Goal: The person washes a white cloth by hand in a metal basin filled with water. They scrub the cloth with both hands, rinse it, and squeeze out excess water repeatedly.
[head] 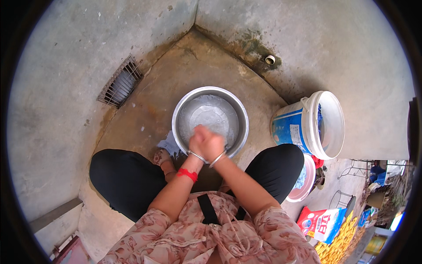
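Observation:
A round metal basin (244, 122) stands on the wet concrete floor before me, with water and some foam in it. My left hand (197, 145) and my right hand (212, 145) are pressed together over the near part of the basin. Both are blurred, and their fingers overlap. Whether anything lies between them cannot be told. Each wrist wears a silver-coloured bangle, and a red band circles my left forearm. A small puddle (168, 143) lies at the basin's near left side, by my foot.
A white and blue plastic bucket (290, 123) holding dark blue cloth stands at the right. Beyond my right knee are a pink basin (308, 184) with light blue cloth and a detergent bag (321, 222). A metal grate (120, 82) and a pipe end (270, 59) are at the walls.

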